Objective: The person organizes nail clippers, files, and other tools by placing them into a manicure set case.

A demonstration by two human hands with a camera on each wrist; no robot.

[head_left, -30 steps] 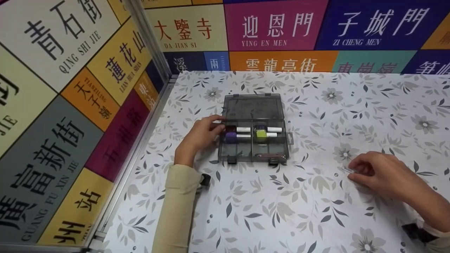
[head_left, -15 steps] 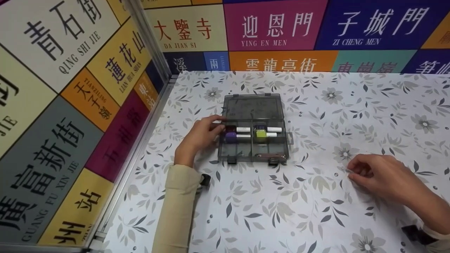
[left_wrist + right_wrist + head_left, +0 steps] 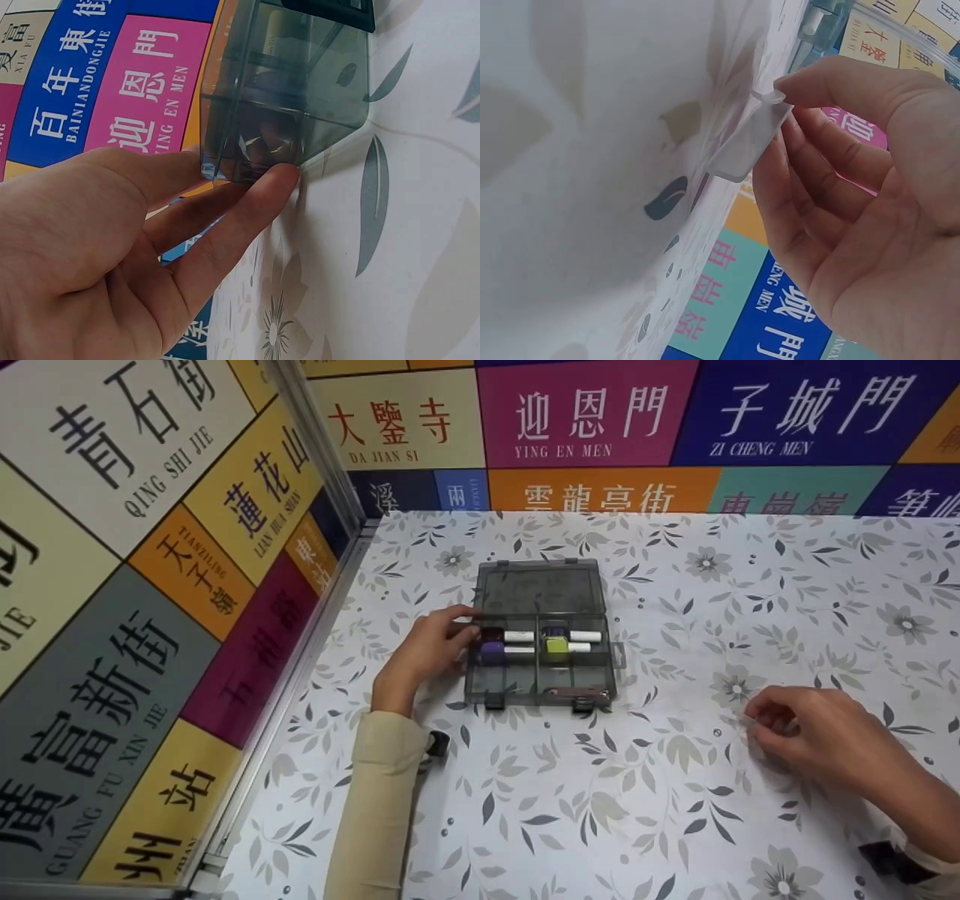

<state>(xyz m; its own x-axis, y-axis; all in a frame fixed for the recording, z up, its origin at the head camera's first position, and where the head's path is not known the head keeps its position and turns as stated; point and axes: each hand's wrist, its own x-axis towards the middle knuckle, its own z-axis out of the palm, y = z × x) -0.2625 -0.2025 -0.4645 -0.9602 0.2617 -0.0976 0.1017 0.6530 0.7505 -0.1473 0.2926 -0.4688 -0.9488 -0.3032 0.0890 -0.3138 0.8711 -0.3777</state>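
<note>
My left hand [image 3: 424,649] rests with thumb and fingertips against the left end of a smoky clear plastic box [image 3: 501,679]. In the left wrist view its fingers are fairly straight at the box's wall and lower edge. The box lies with its lid [image 3: 540,589] folded back. Inside are several nail polish bottles with white caps, among them a purple one [image 3: 493,652] and a yellow one [image 3: 557,645]. A nail clipper [image 3: 576,694] lies at the front right. Off to the right, my right hand [image 3: 821,735] pinches a small clear plastic divider [image 3: 751,142] close over the table.
The table [image 3: 570,825] wears a white cloth printed with grey leaves and flowers. Colourful sign panels [image 3: 592,416] stand behind it, and a panelled wall [image 3: 150,622] with a metal edge bounds the left side. Black latches [image 3: 495,703] stick out from the box's front.
The right hand shifts only slightly, and the divider shows less between its fingertips in the head view. The left hand and the box hold their place.
</note>
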